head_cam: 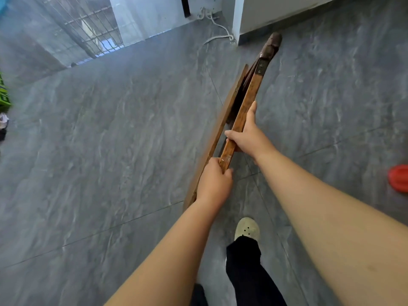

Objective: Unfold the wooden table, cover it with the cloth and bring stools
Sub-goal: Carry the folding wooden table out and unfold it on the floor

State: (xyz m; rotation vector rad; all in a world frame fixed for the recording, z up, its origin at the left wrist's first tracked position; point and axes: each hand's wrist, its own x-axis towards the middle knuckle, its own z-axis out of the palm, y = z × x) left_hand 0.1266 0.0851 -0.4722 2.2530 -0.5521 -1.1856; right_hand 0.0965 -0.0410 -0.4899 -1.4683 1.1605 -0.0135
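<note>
The folded wooden table [248, 98] stands on its edge on the grey tiled floor, seen from above, running from centre to upper right. Its thin top board lies on the left, and a brown leg rail with a dark worn end sits on the right. My left hand [214, 180] grips the near end of the rail. My right hand [247, 133] holds the same rail further up, fingers wrapped over it and thumb stretched along the wood. No cloth or stool is recognisable in view.
A white wall corner [238, 21] with a white cable [218, 29] on the floor is beyond the table's far end. A red object [399, 177] lies at the right edge, green items [4, 93] at the left. My foot in a pale shoe [247, 228] stands below the table.
</note>
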